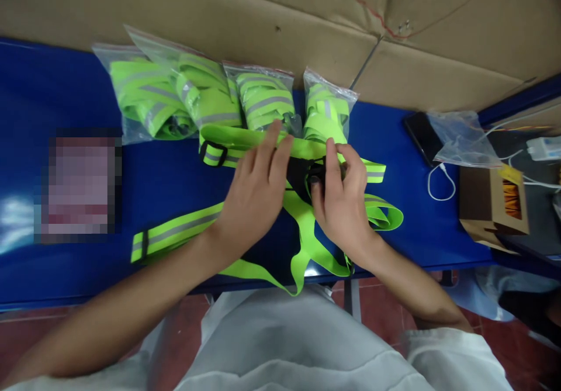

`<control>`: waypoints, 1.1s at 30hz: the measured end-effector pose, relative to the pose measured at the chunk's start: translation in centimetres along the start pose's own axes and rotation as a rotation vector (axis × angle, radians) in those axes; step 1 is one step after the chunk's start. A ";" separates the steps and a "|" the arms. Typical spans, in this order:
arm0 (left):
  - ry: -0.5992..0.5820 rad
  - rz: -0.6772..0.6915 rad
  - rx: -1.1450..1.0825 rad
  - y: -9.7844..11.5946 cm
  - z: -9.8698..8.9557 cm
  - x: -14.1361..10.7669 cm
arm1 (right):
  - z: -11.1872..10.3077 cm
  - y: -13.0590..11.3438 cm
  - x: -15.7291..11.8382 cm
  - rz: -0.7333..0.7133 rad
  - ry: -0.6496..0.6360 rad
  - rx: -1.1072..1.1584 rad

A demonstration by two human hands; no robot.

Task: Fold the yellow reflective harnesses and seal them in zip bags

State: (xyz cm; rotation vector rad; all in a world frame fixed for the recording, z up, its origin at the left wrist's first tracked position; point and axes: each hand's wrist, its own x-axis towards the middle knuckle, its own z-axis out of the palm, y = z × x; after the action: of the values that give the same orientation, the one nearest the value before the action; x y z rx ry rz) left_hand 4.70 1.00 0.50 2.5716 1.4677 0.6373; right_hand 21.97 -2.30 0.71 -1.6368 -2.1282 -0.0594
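A neon-yellow reflective harness (309, 239) with grey stripes lies loosely spread on the blue table. My left hand (256, 195) rests over its upper strap, fingers stretched out and slightly blurred. At the harness's middle is a black joining piece (298, 176), between my two hands. My right hand (344, 204) pinches a dark buckle there, mostly hidden behind the thumb and fingers. Black strap sliders show on the upper strap's left end and on the lower-left strap (175, 230). One strap end curls into a loop (385, 214) right of my right hand.
Several clear zip bags (267, 96) holding folded yellow straps line the table's back, against a cardboard wall (245, 11). To the right are a black phone (423, 138), an empty-looking clear bag (464, 139), a white cable and a cardboard box (486, 201). A pixelated rectangle (79, 186) lies left.
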 end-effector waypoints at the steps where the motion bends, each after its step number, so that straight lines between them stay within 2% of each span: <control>1: 0.013 -0.033 -0.010 -0.2 -0.2 0.2 | -0.1 0.0 0.0 0.002 0.013 -0.001; 5: 0.000 -0.070 -0.029 -0.6 -0.4 0.4 | -0.1 -0.1 0.0 0.009 0.009 -0.009; 13: -0.090 0.037 0.038 0.3 0.2 -0.1 | -0.2 0.2 0.0 0.013 0.017 -0.020; 22: -0.023 0.063 0.023 0.0 0.8 -0.3 | -0.2 0.0 0.0 0.048 -0.011 -0.082; 25: -0.036 0.091 0.023 0.2 0.7 -0.3 | -0.3 -0.3 -0.1 0.050 -0.019 -0.096; 28: -0.057 0.064 0.016 0.7 0.6 -0.4 | -0.3 -0.5 -0.2 0.055 -0.062 -0.107; 33: -0.009 0.117 -0.016 1.3 0.7 -0.6 | -0.2 -0.8 -0.6 -0.037 -0.082 -0.038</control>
State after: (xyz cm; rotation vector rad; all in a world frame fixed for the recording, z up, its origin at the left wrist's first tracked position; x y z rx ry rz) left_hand 5.74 -0.11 0.08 2.6599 1.3113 0.6471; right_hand 21.41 -3.16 0.90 -1.6474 -2.2323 -0.0448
